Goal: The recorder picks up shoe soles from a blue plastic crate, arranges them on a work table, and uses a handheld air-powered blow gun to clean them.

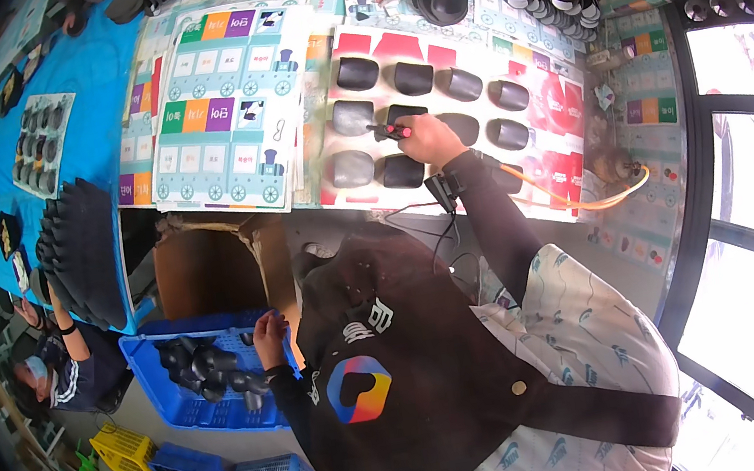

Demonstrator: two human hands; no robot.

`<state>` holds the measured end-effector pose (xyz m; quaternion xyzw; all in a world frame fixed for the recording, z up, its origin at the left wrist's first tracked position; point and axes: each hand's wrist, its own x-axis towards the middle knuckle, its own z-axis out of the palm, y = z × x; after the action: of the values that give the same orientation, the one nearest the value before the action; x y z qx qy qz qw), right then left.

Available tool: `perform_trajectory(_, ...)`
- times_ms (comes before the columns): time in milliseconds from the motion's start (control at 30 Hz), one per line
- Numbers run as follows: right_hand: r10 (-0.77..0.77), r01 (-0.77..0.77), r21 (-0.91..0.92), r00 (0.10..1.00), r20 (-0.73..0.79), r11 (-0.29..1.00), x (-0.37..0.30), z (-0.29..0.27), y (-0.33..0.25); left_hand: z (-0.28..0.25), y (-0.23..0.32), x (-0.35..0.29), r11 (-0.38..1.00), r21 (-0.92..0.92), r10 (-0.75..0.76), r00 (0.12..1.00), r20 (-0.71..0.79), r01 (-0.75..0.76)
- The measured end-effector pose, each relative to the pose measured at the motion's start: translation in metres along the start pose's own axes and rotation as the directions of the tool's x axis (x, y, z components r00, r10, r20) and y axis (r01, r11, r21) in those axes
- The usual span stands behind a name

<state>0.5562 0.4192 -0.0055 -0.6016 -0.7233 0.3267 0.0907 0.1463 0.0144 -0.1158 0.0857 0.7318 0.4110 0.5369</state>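
My right hand (pixel 431 140) is closed around a small black-and-red spray gun (pixel 395 131), its nozzle pointing left over the work sheet. Beneath it, curved black caps (pixel 413 78) lie in rows on a red-and-white printed sheet (pixel 348 44). Two caps on the left, one being this greyish cap (pixel 352 169), look paler than the others. An orange hose (pixel 574 200) runs from beside my right forearm and loops to the right. My left hand (pixel 270 336) hangs low by the blue crate (pixel 156 392), fingers loosely apart, with nothing visible in them.
Printed train-pattern sheets (pixel 221 84) are stacked left of the caps. Black pieces (pixel 80 248) stand in a long stack on the blue table (pixel 101 91). A co-worker (pixel 91 358) sits at far left. A cardboard box (pixel 208 269) stands below the table edge.
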Motion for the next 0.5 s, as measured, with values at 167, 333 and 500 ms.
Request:
perform_trajectory(167, -0.056, 0.047, 0.152, 0.997, 0.054, 0.987, 0.027, -0.03, -0.008, 0.007, 0.001, -0.005, 1.0, 0.007, -0.024, 1.0, -0.009, 0.025)
perform_trajectory(333, 0.115, -0.195, 0.258, 0.949, 0.293, 0.946, 0.057, -0.054, -0.007, 0.059, 0.07, 0.01, 0.853, 0.433, 0.195, 0.948, 0.252, -0.291)
perform_trajectory(500, 0.154, -0.274, 0.266, 0.905, 0.397, 0.924, 0.084, -0.079, -0.013, 0.176, 0.186, -0.009, 0.859, 0.344, 0.194, 0.864, 0.464, -0.378)
